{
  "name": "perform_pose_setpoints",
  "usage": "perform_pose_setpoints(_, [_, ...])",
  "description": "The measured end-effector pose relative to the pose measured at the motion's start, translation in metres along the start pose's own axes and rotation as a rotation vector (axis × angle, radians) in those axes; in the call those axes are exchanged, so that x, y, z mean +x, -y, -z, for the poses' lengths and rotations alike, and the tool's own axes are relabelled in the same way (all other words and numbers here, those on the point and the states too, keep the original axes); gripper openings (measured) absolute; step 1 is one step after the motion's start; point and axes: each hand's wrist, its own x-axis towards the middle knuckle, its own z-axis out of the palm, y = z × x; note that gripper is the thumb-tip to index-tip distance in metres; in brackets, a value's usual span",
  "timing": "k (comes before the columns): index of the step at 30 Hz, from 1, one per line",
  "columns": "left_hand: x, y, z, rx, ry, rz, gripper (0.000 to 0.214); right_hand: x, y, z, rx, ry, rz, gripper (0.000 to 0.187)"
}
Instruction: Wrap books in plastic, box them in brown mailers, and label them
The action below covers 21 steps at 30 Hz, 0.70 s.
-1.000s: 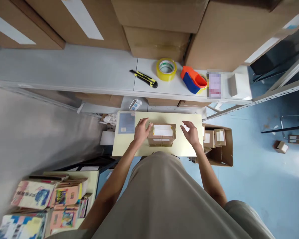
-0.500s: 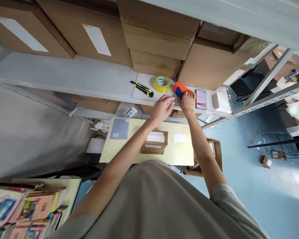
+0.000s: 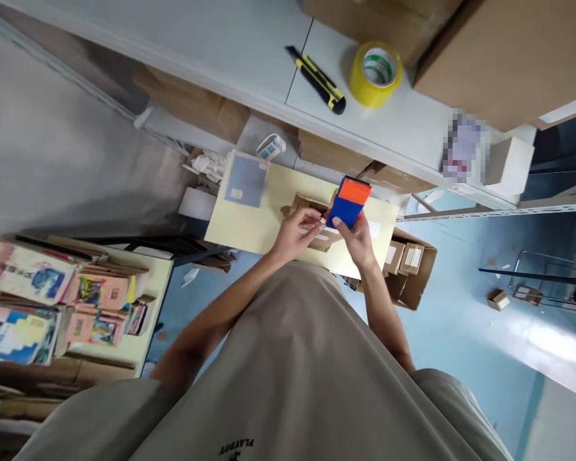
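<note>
An orange and blue tape dispenser with a toothed edge is gripped in my right hand, its thumb lying on the blue side. Close to its left, my left hand has thumb and fingertips brought together in a pinch. Whatever lies between those fingertips is too small to make out. Beneath both hands a small cardboard box, partly hidden by them, rests on the pale yellow tabletop.
On the shelf above lie a yellow and black utility knife, a roll of yellow tape and a blurred-out phone. A blue-grey sheet is on the tabletop's left. An open carton holding small boxes stands right.
My right hand has lifted the tape dispenser off the shelf and brought it down over the tabletop. My left hand has come down beside it, its fingers now pinched. The view has tilted downward.
</note>
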Motion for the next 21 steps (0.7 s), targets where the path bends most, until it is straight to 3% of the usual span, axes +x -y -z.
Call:
perform_pose_setpoints(3, [-0.026,0.001,0.012,0.019,-0.02,0.011,0.039,-0.022,-0.006,-0.035,0.125,0.047,-0.082,0.07])
perform_pose_setpoints(7, [-0.037,0.001,0.033,0.096,0.019,-0.011,0.032,-0.031,-0.012,-0.056,0.094,0.015,-0.139,0.07])
perform_pose_setpoints(11, [-0.035,0.0,0.054,0.087,0.142,0.013,0.028,-0.037,-0.018,-0.06,-0.021,0.02,-0.155,0.074])
perform_pose_setpoints(17, [-0.018,-0.009,0.099,-0.193,0.093,0.207,0.064,-0.046,-0.012,-0.056,-0.275,0.106,-0.16,0.075])
perform_pose_setpoints(21, [0.0,-0.005,0.121,-0.309,0.182,0.288,0.068,-0.049,0.003,-0.053,-0.432,0.175,-0.174,0.077])
